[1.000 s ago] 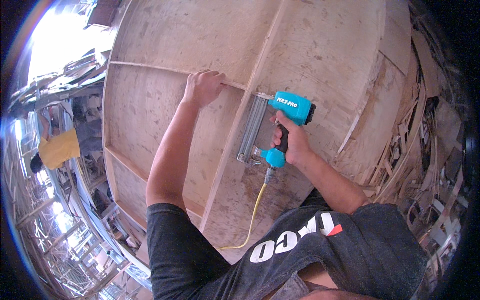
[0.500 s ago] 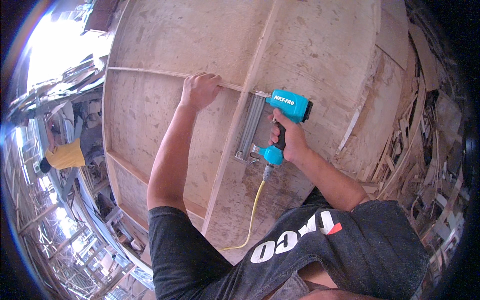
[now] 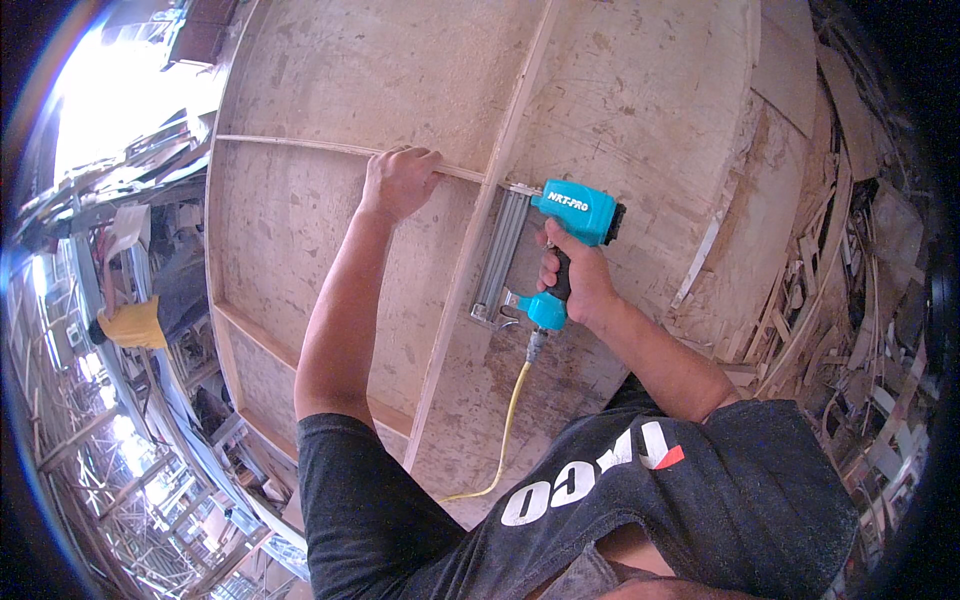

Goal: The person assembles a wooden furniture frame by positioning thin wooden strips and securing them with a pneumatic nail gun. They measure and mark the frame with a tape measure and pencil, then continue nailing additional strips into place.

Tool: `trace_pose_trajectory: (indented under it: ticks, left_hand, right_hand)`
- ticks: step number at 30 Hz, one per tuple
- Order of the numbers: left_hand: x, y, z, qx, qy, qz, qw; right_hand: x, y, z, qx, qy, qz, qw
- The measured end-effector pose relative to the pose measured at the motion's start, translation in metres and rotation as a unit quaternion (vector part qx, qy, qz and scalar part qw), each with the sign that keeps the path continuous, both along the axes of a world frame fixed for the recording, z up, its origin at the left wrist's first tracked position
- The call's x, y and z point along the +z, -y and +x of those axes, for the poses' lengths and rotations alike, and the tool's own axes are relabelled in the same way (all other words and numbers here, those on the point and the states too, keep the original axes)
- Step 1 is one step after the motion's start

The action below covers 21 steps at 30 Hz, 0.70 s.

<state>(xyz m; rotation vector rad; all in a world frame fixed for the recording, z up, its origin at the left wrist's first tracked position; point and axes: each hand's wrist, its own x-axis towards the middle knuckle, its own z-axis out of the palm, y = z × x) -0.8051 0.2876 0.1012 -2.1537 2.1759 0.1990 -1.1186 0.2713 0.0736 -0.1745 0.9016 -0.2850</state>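
Observation:
My right hand (image 3: 577, 275) grips the black handle of a teal nail gun (image 3: 578, 207). The gun lies sideways, its nose touching the side of a long wooden strip (image 3: 462, 270) where a cross strip meets it from the left. A grey magazine (image 3: 503, 255) runs down beside that long strip, and a yellow air hose (image 3: 514, 408) leaves the handle's end. My left hand (image 3: 402, 182) is closed over the thin cross strip (image 3: 300, 146), a little left of the joint. Both strips lie on a wide plywood panel (image 3: 330, 230).
More wooden strips (image 3: 258, 334) frame the panel's left side. Scrap wood (image 3: 800, 290) is heaped along the right. At the far left, a person in a yellow top (image 3: 135, 325) bends among stacked timber. A dark brown box-like thing (image 3: 200, 30) stands at the upper left.
My hands and the nail gun stay in the same place. The person in yellow at the far left has bent and shifted slightly.

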Motion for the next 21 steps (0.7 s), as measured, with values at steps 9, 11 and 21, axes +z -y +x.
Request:
trace_pose_trajectory:
  ticks: [9, 11, 21]
  left_hand:
    - [0.001, 0.0, -0.002, 0.007, 0.009, 0.007, 1.0]
    - [0.005, 0.001, -0.004, 0.013, 0.015, 0.026, 0.999]
    - [-0.001, -0.001, -0.004, 0.023, 0.013, 0.023, 0.999]
  right_hand:
    - [0.0, -0.001, -0.001, 0.0, 0.011, 0.003, 1.0]
    - [0.0, -0.001, -0.002, 0.004, 0.008, -0.004, 1.0]
    - [-0.004, -0.002, -0.005, -0.003, 0.025, 0.014, 1.0]
